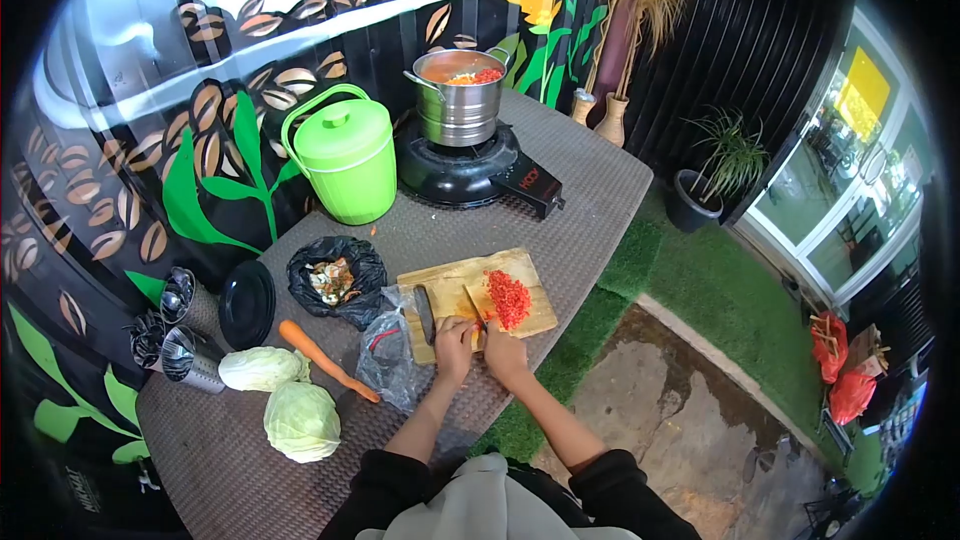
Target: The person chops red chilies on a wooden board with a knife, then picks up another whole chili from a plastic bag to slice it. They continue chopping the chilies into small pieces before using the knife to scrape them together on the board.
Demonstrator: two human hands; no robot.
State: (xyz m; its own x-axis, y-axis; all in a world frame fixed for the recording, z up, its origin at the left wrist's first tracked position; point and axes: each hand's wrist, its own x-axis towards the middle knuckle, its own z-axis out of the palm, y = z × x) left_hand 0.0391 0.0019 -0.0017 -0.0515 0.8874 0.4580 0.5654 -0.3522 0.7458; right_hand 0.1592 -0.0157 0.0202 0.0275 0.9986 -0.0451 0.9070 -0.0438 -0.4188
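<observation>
My right hand point(505, 352) grips a knife point(471, 298), its blade pointing away from me over the wooden cutting board point(540, 315). Beside it, my left hand point(455, 344) is closed with fingers bent, pressing a small orange-yellow piece point(474, 338) near the blade; most of that piece is hidden by the fingers. A pile of finely chopped red pieces point(508, 300) lies on the right part of the board. A dark oblong shape point(424, 314) shows at the board's left end. Next to the board lies a clear plastic bag point(388, 365) with something red in it.
A steel pot point(460, 115) with chopped food sits on a black portable stove point(455, 172). Nearby are a green lidded bucket point(350, 165), a black bag of scraps point(310, 270), a carrot point(325, 357), a cabbage point(302, 422), a paler cabbage point(262, 368) and steel cutlery holders point(205, 372).
</observation>
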